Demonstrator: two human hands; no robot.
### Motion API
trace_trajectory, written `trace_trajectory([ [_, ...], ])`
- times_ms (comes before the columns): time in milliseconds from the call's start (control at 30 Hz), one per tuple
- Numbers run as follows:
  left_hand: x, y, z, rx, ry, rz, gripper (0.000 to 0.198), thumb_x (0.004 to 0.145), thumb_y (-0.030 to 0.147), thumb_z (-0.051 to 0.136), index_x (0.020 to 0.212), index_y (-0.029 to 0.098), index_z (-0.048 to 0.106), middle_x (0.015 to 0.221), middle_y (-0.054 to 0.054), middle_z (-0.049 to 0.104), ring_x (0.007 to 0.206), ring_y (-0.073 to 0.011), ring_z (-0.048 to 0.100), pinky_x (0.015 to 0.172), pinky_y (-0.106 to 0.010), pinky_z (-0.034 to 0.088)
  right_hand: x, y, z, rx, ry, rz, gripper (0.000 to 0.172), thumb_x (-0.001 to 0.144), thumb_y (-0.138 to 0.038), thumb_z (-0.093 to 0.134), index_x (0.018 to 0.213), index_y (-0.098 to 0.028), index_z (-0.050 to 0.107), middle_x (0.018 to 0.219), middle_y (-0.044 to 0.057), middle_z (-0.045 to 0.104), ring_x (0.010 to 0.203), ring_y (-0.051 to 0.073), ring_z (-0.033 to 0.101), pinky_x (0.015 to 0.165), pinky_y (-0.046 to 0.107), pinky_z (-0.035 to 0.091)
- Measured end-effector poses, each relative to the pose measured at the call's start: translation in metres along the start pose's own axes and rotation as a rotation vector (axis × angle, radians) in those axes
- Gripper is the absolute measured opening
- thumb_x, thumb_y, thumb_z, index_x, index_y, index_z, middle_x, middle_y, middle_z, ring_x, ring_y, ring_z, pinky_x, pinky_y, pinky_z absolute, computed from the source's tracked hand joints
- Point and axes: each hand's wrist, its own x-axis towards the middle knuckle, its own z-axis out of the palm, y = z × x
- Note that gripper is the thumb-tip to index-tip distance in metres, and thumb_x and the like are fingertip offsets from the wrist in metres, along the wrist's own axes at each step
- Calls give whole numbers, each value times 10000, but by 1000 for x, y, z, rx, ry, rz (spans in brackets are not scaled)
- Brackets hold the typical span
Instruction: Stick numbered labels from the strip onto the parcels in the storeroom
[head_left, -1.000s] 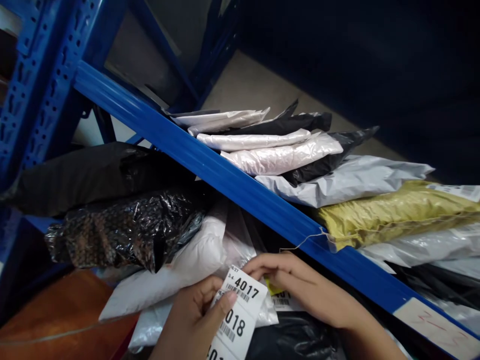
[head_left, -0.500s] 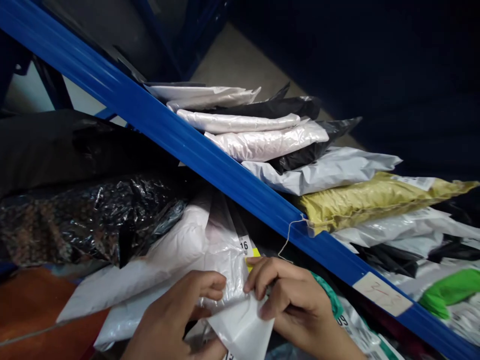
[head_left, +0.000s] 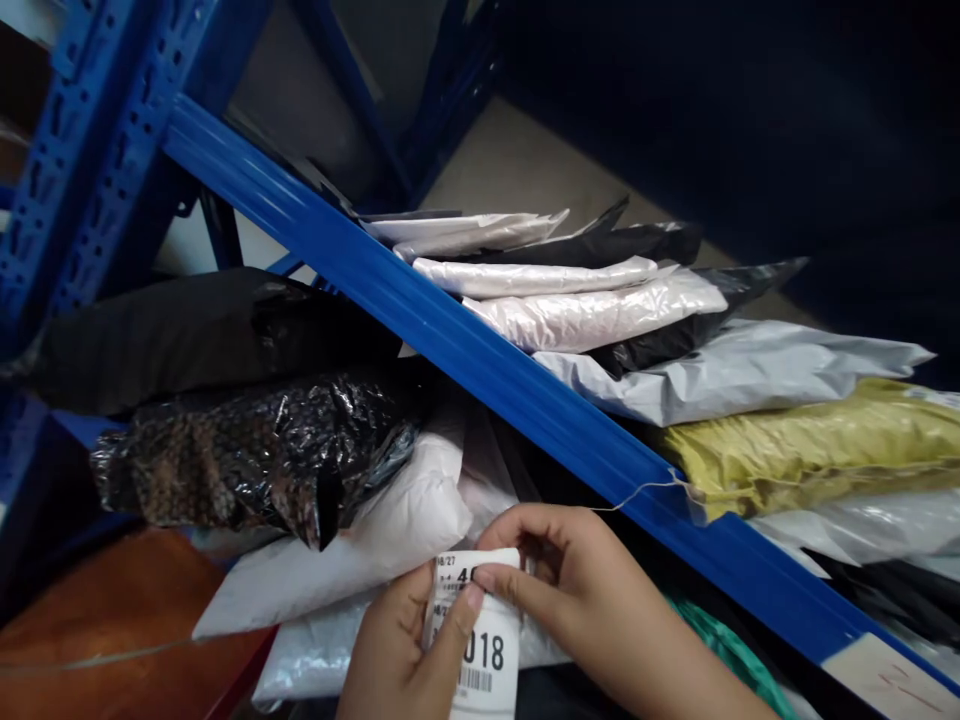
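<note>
Paper label strip (head_left: 491, 640), flat, white and printed with black numbers and barcodes, was held at the near middle of the scene, below the slanting blue metal beam (head_left: 420, 305). By the bare left hand (head_left: 409, 640) the strip was clamped along its left side, the thumb laid over the printed face. By the bare right hand (head_left: 562, 575) its far end was pinched beneath the thumb; the fingers behind could not be fully seen. Just beyond lay a puffy white plastic parcel (head_left: 405, 515), with a glossy black plastic bag (head_left: 255, 455) farther left. A crinkled yellow plastic parcel (head_left: 810, 450) was stacked well to the right, past the beam. The strip was judged very light, thin and limp, easily creased or torn; it seemed best taken by its margins in a gentle pinch, so that the print would be left uncovered.
</note>
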Motion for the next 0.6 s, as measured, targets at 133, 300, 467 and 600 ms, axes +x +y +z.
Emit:
trace_trajectory([
  [133,3,4,-4,-41,-58,-44,589,628,645,687,908,127,701,640,-51,652,595,-152,542,596,-258,416,6,-3,-1,47,-20,28,109,726,-244,661,665,-175,603,612,-8,584,582,114,508,524,216,390],
  [300,4,0,-4,-14,-37,-71,576,624,672,670,797,124,698,549,-12,560,540,-116,460,553,-237,357,9,-4,-1,-76,-37,74,82,692,-194,673,622,-162,647,587,-1,604,563,114,510,529,222,389],
  [467,7,-1,-3,-179,-139,-146,617,565,619,747,937,130,696,606,-36,635,545,-133,526,601,-253,415,16,4,-4,-130,22,86,148,725,-289,666,640,-167,664,629,28,663,609,149,575,583,252,432],
  [600,7,6,-7,-167,-125,-228,617,575,619,742,958,137,697,603,-31,646,548,-122,538,575,-223,387,15,4,-5,-110,5,101,199,702,-351,700,634,-166,669,609,23,650,592,143,555,570,251,423],
])
